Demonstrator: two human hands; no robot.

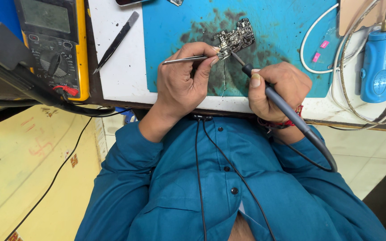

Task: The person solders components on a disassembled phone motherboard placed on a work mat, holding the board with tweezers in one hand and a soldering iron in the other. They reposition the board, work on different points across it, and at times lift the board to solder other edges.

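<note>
The small dark circuit board with many tiny parts lay on the stained blue work mat, near the middle of the mat and closer to its front edge. The left hand had its fingers closed around thin silver metal tweezers, whose tips touched the lower left corner of the board. The right hand gripped a grey soldering iron like a pen, and its dark tip met the board just beside the tweezers. On the white tabletop, a second pair of black tweezers lay left of the mat. A yellow multimeter stood at the left edge, and a blue cylindrical tool rested near the right edge.
</note>
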